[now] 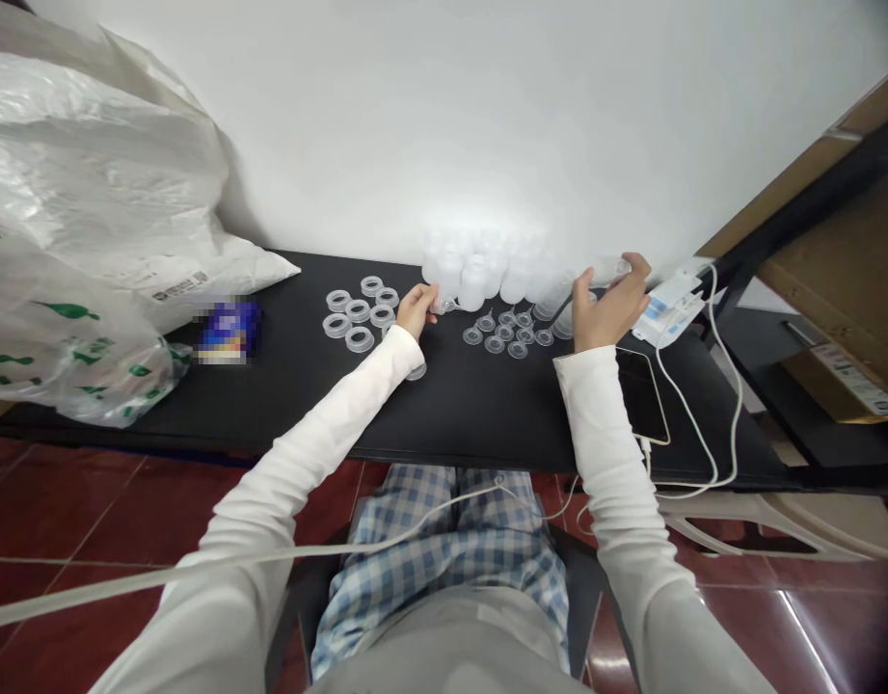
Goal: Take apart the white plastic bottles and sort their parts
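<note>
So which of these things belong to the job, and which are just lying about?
Likely part of the job:
white bottles
clear rings
small teat-like pieces
the clear piece in the left hand

Seemingly just lying about:
phone
white cable
blue packet

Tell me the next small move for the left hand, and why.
Probably bring the small clear piece in the left hand over to one of the translucent rings and try it for fit. The fingertips already pinch that piece, the rings lie loose beside that hand, and their open centers look able to take it, though the piece's exact shape is hard to tell.
</note>
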`<state>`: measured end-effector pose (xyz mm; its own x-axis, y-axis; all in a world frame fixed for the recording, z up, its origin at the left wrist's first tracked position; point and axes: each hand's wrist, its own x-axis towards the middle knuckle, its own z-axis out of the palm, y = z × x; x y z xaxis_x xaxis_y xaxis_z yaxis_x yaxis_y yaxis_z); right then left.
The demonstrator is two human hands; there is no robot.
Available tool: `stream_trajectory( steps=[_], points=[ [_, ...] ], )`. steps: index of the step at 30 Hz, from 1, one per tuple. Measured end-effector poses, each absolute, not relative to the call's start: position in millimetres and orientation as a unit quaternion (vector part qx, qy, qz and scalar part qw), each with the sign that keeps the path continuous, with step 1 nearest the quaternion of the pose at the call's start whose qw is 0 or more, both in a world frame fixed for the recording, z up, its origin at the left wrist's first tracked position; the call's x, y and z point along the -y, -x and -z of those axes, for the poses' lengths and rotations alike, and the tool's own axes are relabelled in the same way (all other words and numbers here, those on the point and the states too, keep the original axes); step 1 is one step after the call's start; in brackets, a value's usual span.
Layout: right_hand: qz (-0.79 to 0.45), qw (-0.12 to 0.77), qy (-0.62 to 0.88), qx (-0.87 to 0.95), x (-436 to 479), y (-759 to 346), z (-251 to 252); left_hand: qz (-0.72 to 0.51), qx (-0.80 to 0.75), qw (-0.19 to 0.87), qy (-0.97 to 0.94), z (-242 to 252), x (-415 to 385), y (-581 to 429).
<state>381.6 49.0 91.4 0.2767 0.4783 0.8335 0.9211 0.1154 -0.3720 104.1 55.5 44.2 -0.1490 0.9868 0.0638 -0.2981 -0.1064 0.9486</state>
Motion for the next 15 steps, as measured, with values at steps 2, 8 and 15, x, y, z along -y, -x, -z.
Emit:
stream_trajectory(
  steps=[2,8,15],
  points=[
    [0.196,0.433,0.705,0.526,-52.0,-386.1,-89.3,-0.638,-0.421,0.499,-0.41,-42.4,-56.5,-104.2],
    [0.107,0.283,0.799,0.519,-55.8,-386.2,-75.7,-0.66,-0.409,0.458,-0.431,-41.3,-56.0,-105.3],
    [0.172,0.363,0.702,0.588,-43.3,-355.2,-82.7,-0.632,-0.377,0.508,-0.447,-48.9,-46.1,-110.9]
  ],
)
